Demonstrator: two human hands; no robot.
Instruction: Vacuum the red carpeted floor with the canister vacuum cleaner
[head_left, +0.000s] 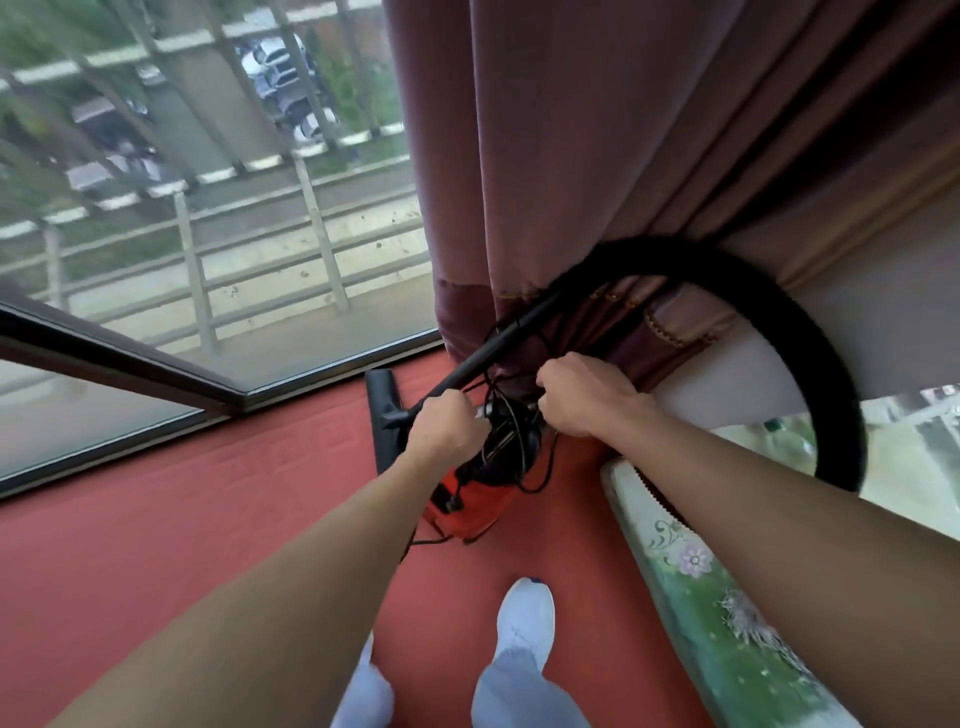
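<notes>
A red and black canister vacuum (470, 506) stands on the red carpet (182, 519) in the corner below the curtain. Its black wand (498, 343) runs from the floor head (387, 415) up to a thick black hose (810, 343) that arcs to the right. My left hand (447, 428) grips the lower wand just above the canister. My right hand (584, 397) holds thin black cord loops (519, 441) bunched over the canister top. The canister's top is partly hidden by both hands.
A floor-to-ceiling window (208, 260) with a dark frame runs along the left. A mauve curtain (597, 156) hangs ahead. A table edge with a green floral cloth (727, 597) lies close on the right. My feet in light shoes (524, 618) stand on the carpet.
</notes>
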